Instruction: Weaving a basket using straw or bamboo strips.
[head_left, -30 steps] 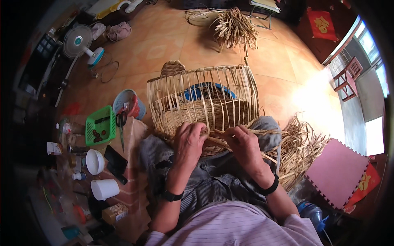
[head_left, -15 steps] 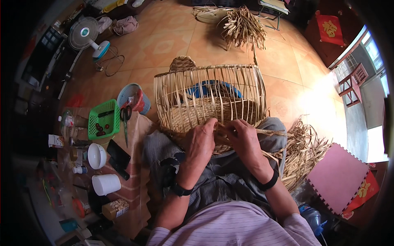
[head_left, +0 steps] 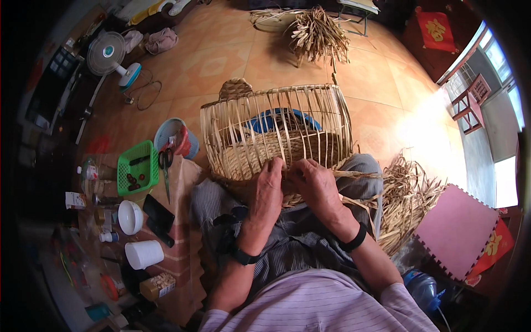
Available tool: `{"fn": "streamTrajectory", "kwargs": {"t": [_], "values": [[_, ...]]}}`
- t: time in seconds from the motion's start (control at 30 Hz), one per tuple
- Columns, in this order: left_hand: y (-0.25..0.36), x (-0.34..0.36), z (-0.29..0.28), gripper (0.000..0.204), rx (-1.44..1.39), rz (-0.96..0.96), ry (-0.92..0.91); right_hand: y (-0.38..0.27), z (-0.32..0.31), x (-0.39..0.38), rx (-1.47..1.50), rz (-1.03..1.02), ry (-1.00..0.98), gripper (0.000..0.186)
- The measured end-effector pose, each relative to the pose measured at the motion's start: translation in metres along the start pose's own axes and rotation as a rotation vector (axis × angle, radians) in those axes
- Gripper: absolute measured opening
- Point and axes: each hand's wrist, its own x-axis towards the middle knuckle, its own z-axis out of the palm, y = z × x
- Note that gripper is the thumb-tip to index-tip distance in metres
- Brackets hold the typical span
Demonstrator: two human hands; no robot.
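Note:
A half-woven straw basket (head_left: 221, 157) rests across my lap, its long upright strands spaced apart above a tightly woven lower band. My left hand (head_left: 267, 185) is closed at the near edge of the weave, its fingertips pinching a straw strand. Close beside it, my right hand (head_left: 315, 185) is also closed on a straw strand (head_left: 354, 174), whose loose lengths trail off to the right over my knee. The fingertips partly hide the point where the strands cross. Through the basket's open ribs a blue round container (head_left: 285, 119) shows.
Left stands a low table with a green basket (head_left: 138, 166), scissors (head_left: 166, 171), a white bowl (head_left: 130, 217), a white cup (head_left: 144, 254) and a black phone (head_left: 159, 216). Loose straw (head_left: 406, 205) is heaped right of my knee, beside a pink foam mat (head_left: 456, 232). A fan (head_left: 108, 52) stands farther off.
My hands have drawn closer together at the basket's edge, the right one moving left with its strand. The whole view has shifted slightly.

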Motion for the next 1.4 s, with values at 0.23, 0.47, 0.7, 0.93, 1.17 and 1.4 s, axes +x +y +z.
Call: {"fn": "streamTrajectory", "kwargs": {"t": [0.23,0.47,0.7,0.93,1.17,1.4], "values": [[-0.011,-0.011,-0.001,0.031,-0.078,0.067,0.002,-0.004,-0.018,-0.001,-0.248,-0.069,-0.105,0.023],[-0.006,-0.014,-0.009,0.024,0.087,0.138,-0.108,0.016,-0.046,0.0,-0.461,-0.247,-0.169,0.027],[-0.015,-0.002,-0.008,0.035,-0.18,0.041,-0.154,0.002,-0.045,-0.017,-0.597,-0.39,-0.2,0.022],[-0.02,0.01,-0.019,0.039,-0.145,0.039,-0.272,-0.003,-0.071,-0.027,-0.435,-0.343,-0.397,0.033],[-0.023,0.022,-0.024,0.022,-0.18,0.047,-0.345,0.058,-0.095,-0.016,-0.099,-0.181,-0.236,0.025],[-0.024,0.031,-0.032,0.02,-0.156,0.017,-0.442,-0.014,-0.082,-0.04,-0.28,-0.233,0.018,0.017]]}}
